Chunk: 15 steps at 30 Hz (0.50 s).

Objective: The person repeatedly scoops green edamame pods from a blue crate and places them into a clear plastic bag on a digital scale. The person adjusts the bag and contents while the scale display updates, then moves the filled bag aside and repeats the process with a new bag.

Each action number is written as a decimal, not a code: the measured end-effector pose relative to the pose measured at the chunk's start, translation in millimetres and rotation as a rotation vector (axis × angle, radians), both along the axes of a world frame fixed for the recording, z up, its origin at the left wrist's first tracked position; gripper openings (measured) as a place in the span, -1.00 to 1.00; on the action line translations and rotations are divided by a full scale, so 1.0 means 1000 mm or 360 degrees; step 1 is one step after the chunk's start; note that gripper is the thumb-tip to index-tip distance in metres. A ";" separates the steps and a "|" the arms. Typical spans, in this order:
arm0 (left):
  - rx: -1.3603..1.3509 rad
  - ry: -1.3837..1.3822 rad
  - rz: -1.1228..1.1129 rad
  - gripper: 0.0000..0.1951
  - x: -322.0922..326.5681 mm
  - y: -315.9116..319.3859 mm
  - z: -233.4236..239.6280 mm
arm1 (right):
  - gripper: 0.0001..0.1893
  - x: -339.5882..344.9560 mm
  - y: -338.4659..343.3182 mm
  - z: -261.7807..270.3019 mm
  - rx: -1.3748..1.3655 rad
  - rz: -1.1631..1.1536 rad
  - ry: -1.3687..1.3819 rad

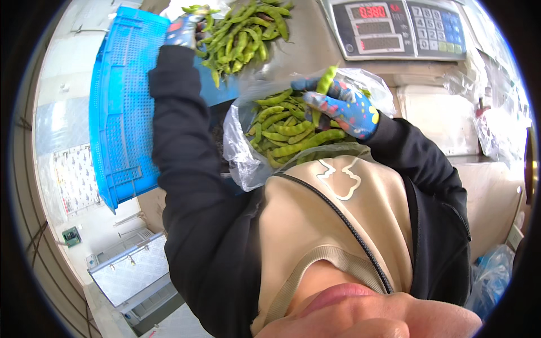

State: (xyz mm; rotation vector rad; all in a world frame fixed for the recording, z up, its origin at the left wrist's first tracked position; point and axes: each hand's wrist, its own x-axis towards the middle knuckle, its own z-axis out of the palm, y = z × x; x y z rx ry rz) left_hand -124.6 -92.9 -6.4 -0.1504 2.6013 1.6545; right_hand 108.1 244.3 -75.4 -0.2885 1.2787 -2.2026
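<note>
Green bean pods [291, 126], looking like edamame, fill a clear plastic bag [243, 156] open in front of my torso. Over the bag, my right hand [342, 105] wears a blue patterned glove and holds a green pod [326, 80] upright between thumb and fingers. At the upper left, my left hand [181, 31], in a similar glove, is beside the left edge of a heap of pods [241, 38] on the metal surface. Its fingers are partly hidden, and whether they hold a pod cannot be made out.
A blue perforated plastic crate [127, 105] stands along my left arm. A digital scale [380, 29] with a lit red display sits at the upper right. Thin plastic bags [498, 126] hang at the right rim, beyond a whitish stack [437, 118].
</note>
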 end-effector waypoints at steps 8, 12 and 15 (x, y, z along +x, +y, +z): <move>0.0008 -0.0102 -0.0678 -0.64 0.173 0.104 0.064 | -0.68 -0.002 0.007 -0.002 0.0203 0.0088 0.0248; 0.0261 -0.0099 -0.0712 -0.62 0.228 0.122 0.067 | -0.41 0.006 0.011 0.019 0.0935 0.0261 0.0980; 0.0139 -0.0466 -0.0864 -0.63 0.239 0.137 0.060 | -0.06 0.008 0.015 0.008 0.0893 0.0064 0.1275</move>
